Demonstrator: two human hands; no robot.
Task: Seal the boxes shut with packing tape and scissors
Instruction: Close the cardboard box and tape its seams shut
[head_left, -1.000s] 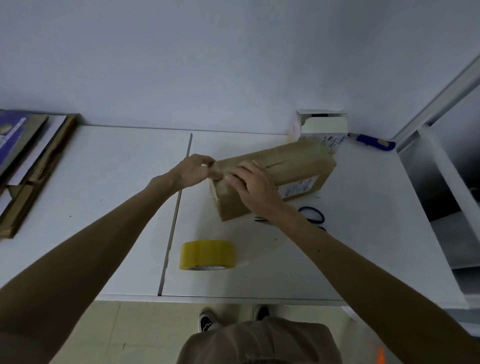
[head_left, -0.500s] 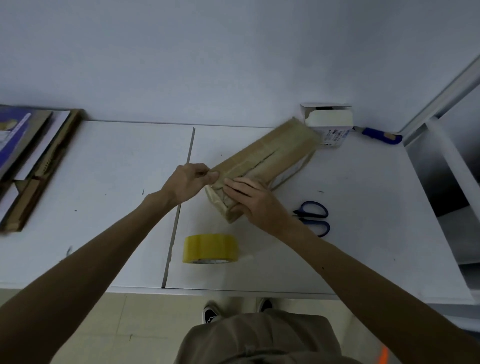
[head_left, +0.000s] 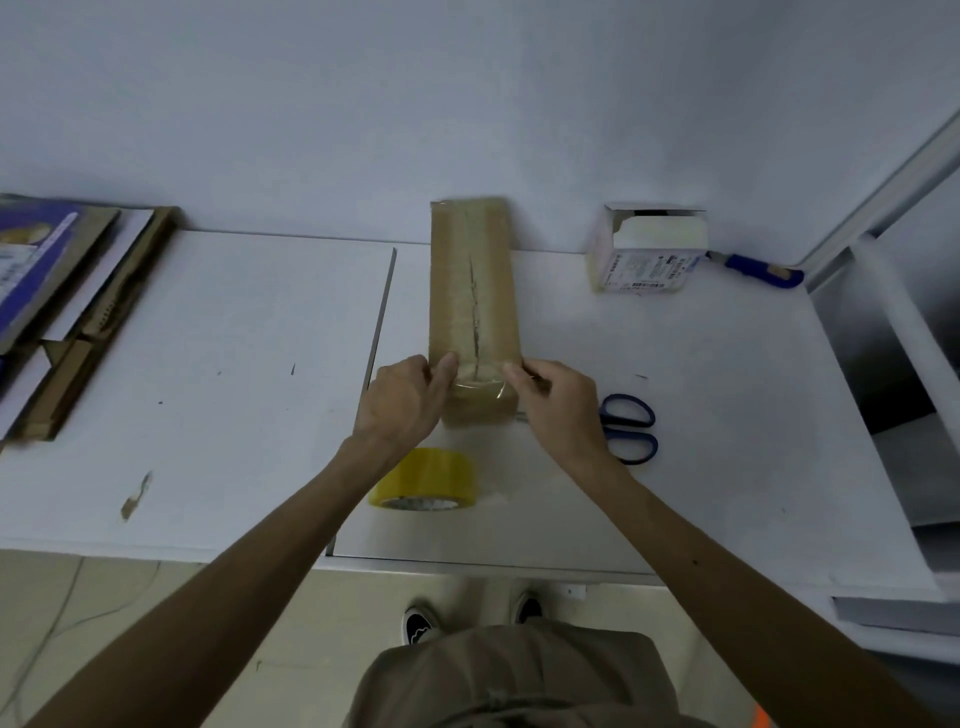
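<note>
Gripping the near end of the long cardboard box (head_left: 470, 291) from both sides, left hand (head_left: 402, 402) and right hand (head_left: 558, 405) curled round the side walls, thumbs up top pressing a clear tape strip (head_left: 478, 388) down over the edge. Risking a crease or trapped bubble between the thumbs, probably, by pressing unevenly. Risking bowed flaps and a reopened seam by squeezing too hard. Possibly shoving the whole thing askew, away from the fingertips, with one careless push. Lies flat on the white table (head_left: 208, 364), stretching straight out from the fingertips toward the wall. Looks brown and glossy under layers of tape, with a dark jagged split running along the top just beyond the thumbs. Yellow tape roll (head_left: 423, 480) just behind the left wrist, blue-handled scissors (head_left: 628, 428) right beside the right knuckles.
</note>
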